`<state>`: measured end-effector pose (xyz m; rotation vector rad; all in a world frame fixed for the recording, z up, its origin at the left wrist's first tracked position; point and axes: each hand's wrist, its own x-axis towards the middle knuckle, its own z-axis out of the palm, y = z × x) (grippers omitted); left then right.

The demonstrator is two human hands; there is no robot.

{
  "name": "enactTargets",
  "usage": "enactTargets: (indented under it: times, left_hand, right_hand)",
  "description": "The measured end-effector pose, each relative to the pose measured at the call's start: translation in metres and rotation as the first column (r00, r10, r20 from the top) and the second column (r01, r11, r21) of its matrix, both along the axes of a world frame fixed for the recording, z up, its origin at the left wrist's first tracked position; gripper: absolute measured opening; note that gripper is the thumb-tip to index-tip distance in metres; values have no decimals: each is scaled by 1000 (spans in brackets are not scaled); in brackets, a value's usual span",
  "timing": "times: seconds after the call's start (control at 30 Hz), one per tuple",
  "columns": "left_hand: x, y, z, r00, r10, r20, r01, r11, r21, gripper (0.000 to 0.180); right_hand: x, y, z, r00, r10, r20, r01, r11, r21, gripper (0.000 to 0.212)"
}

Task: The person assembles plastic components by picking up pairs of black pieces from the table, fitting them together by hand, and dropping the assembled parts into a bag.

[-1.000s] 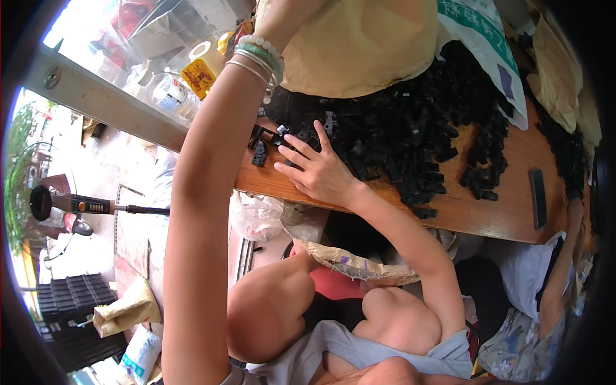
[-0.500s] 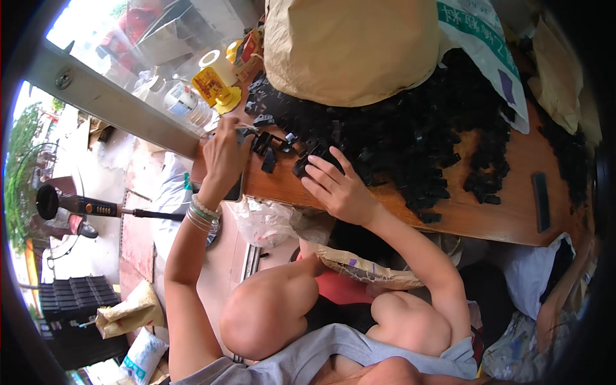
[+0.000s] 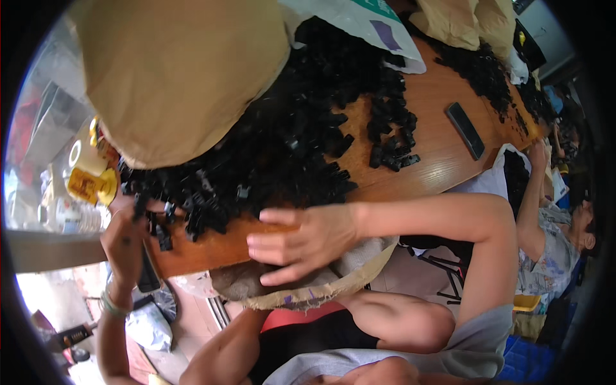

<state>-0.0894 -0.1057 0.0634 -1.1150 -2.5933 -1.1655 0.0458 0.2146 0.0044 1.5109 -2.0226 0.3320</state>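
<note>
My left hand [image 3: 124,247] is at the table's left edge, its fingers pinched around a small black plastic part [image 3: 139,206]. Beside it lie a few similar black parts [image 3: 163,237]. Palm down, my right hand [image 3: 307,244] hovers at the front edge of the table, over the mouth of an open woven sack [image 3: 321,292]. Its fingers are spread and I see nothing in them. Behind both hands spreads a large heap of small black plastic parts [image 3: 276,147] across the wooden table [image 3: 410,173].
A big brown paper bag [image 3: 186,77] stands on the heap's left side. A white printed sack [image 3: 378,29] lies behind. A dark phone [image 3: 465,130] rests on the right. Yellow tape dispenser [image 3: 93,186] and plastic bottle [image 3: 77,217] are far left. Another person's arm [image 3: 532,199] shows at right.
The view has swung to the right. My right hand has left the black parts and moved to the table's front edge above the sack, its fingers spread. My left hand stays by the left edge.
</note>
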Motion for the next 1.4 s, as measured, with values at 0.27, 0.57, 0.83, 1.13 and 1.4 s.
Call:
enactTargets:
  times: [0.27,0.57,0.83,1.13,1.4]
  left_hand:
    - [34,99,12,279,-914,-295,830,384,-405,13]
    - [72,26,-1,924,-361,126,369,928,-49,22]
    - [111,64,45,971,-235,35,238,964,-118,35]
    - [118,90,27,818,-470,332,547,814,-195,33]
    - [132,110,13,761,-577,298,648,697,-307,38]
  right_hand:
    - [-44,75,34,784,-540,305,615,742,-267,69]
    - [16,97,26,333,-840,429,860,457,227,15]
    - [47,104,21,57,-802,594,829,370,420,27]
    - [36,94,4,143,-770,622,810,452,374,38]
    - [34,93,-7,157,-852,499,844,379,381,25]
